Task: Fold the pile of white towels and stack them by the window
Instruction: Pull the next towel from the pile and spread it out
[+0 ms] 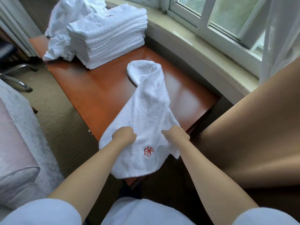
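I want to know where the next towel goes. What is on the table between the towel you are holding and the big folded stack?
Nothing: in the head view only bare table shows between the held towel and the folded stack.

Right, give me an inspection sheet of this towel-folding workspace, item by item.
Surface: glossy reddish wooden table beside the window sill.
Job's things: one white towel with a red emblem, trailing from the table's near edge to its middle; folded stack at the far end; unfolded pile behind and left of the stack.
Clutter: nothing seen.
Grippers: left hand and right hand each have a grip on the towel's near end.
Cables: nothing seen.
Surroundings: window, sheer curtain, carpet, chair legs at left.
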Demonstrator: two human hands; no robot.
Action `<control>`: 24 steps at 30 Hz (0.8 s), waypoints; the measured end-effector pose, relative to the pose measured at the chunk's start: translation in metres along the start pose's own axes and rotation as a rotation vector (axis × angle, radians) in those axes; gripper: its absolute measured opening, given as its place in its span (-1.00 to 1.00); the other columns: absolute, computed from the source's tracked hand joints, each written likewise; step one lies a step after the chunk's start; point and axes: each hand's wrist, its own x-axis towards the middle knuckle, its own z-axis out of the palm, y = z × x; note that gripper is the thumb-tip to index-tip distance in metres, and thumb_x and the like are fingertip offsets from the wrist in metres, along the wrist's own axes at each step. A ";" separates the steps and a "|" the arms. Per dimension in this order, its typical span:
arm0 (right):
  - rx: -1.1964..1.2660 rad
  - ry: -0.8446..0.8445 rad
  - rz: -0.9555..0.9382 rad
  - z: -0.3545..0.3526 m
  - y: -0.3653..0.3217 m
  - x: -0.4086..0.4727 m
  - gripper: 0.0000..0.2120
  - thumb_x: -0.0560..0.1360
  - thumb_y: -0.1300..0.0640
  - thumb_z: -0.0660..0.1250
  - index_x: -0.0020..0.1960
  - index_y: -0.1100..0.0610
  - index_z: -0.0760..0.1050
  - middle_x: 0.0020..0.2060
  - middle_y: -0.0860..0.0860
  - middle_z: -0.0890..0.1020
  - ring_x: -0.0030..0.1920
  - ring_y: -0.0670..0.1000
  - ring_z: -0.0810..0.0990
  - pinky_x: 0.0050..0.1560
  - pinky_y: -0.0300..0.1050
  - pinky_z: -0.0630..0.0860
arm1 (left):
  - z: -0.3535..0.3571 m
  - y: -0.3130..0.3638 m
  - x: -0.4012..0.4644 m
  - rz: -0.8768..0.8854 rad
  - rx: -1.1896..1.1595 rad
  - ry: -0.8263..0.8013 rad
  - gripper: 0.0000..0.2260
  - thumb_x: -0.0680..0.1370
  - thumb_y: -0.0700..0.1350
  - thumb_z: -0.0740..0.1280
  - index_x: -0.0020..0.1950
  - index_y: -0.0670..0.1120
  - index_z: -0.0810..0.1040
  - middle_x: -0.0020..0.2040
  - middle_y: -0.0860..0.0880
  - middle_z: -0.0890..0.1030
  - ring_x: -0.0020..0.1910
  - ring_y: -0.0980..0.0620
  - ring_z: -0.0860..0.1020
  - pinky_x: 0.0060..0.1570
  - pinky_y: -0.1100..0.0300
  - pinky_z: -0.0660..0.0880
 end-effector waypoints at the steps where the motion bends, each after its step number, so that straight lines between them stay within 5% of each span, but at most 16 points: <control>1: 0.086 0.027 -0.010 -0.001 -0.004 0.003 -0.79 0.53 0.00 0.15 -0.18 0.09 0.43 -0.23 -0.03 0.48 -0.12 0.04 0.49 -0.02 -0.06 0.42 | -0.005 0.001 0.006 0.017 0.046 0.023 -0.70 0.56 -0.14 0.13 0.12 -0.25 0.57 0.17 -0.19 0.56 0.18 -0.18 0.50 0.06 0.04 0.48; 3: 0.196 0.118 -0.067 -0.003 -0.012 0.011 -0.84 0.51 0.09 0.16 -0.15 0.10 0.49 -0.17 0.03 0.50 -0.17 0.05 0.49 -0.19 -0.10 0.41 | -0.013 0.001 0.022 0.071 0.084 0.112 -0.71 0.58 -0.12 0.14 0.16 -0.19 0.58 0.22 -0.15 0.49 0.24 -0.16 0.40 0.07 0.06 0.42; 5: 0.297 0.216 -0.079 -0.005 -0.017 0.022 -0.68 0.54 0.14 0.16 0.24 0.13 0.52 0.19 0.10 0.48 0.17 0.14 0.49 0.06 -0.03 0.47 | -0.021 -0.001 0.042 0.092 -0.067 0.154 -0.68 0.60 -0.13 0.16 0.33 -0.12 0.48 0.34 -0.14 0.38 0.29 -0.16 0.37 0.15 0.05 0.41; 7: 0.380 0.287 -0.041 -0.009 -0.022 0.032 -0.61 0.58 0.19 0.13 0.38 0.16 0.43 0.36 0.10 0.38 0.32 0.15 0.41 0.20 -0.02 0.42 | -0.033 0.000 0.060 0.052 -0.289 0.132 -0.60 0.62 -0.14 0.16 0.48 -0.09 0.30 0.41 -0.14 0.28 0.22 -0.18 0.46 0.13 0.04 0.47; 11: 0.527 0.270 0.069 -0.013 -0.032 0.054 -0.68 0.57 0.27 0.10 0.28 0.19 0.46 0.22 0.08 0.49 0.19 0.16 0.50 0.00 -0.14 0.34 | -0.055 0.008 0.095 -0.253 -0.748 0.077 -0.58 0.67 -0.18 0.09 0.54 -0.11 0.17 0.38 -0.18 0.36 -0.11 -0.15 0.67 -0.46 0.18 0.54; 13: 0.767 0.151 0.199 -0.018 -0.037 0.068 -0.78 0.52 0.31 0.15 0.03 0.18 0.54 -0.08 0.09 0.54 -0.11 0.14 0.55 -0.17 -0.15 0.35 | -0.064 0.009 0.112 -0.290 -0.803 -0.027 -0.70 0.66 -0.22 0.14 0.37 -0.27 0.41 0.01 -0.18 0.53 -0.43 0.02 0.59 -0.61 0.28 0.37; 15: 0.897 -0.044 0.309 -0.024 -0.040 0.074 -0.79 0.49 0.28 0.22 -0.31 0.16 0.45 -0.39 0.07 0.45 -0.43 0.05 0.39 -0.41 -0.20 0.28 | -0.067 0.009 0.125 -0.275 -0.753 -0.127 -0.82 0.60 -0.14 0.30 -0.02 -0.27 0.55 -0.26 -0.12 0.49 -0.47 -0.01 0.44 -0.50 0.27 0.32; 18: 0.898 -0.342 0.244 -0.024 -0.044 0.079 -0.64 0.51 0.08 0.28 -0.46 0.05 0.39 -0.47 0.00 0.41 -0.42 0.00 0.36 -0.41 -0.19 0.27 | -0.073 0.012 0.130 -0.228 -0.859 -0.388 -0.70 0.50 0.06 0.43 -0.28 -0.11 0.51 -0.33 -0.05 0.48 -0.46 0.06 0.44 -0.41 0.27 0.34; 21: 1.043 -0.432 0.173 -0.024 -0.049 0.082 -0.72 0.43 -0.02 0.36 -0.39 0.01 0.38 -0.39 -0.02 0.41 -0.29 -0.01 0.37 -0.27 -0.17 0.31 | -0.085 0.017 0.130 -0.157 -1.026 -0.644 -0.58 0.39 0.33 0.42 -0.11 -0.03 0.67 -0.16 0.01 0.67 -0.14 0.08 0.61 0.02 0.21 0.54; 24: 1.216 -0.510 0.139 -0.026 -0.044 0.085 -0.81 0.39 -0.05 0.40 -0.29 0.03 0.50 -0.29 -0.02 0.51 -0.18 0.03 0.45 -0.10 -0.06 0.34 | -0.090 0.009 0.132 -0.096 -1.119 -0.749 -0.42 0.25 0.38 0.49 0.10 0.03 0.60 0.06 0.00 0.58 0.12 0.04 0.54 0.34 0.10 0.36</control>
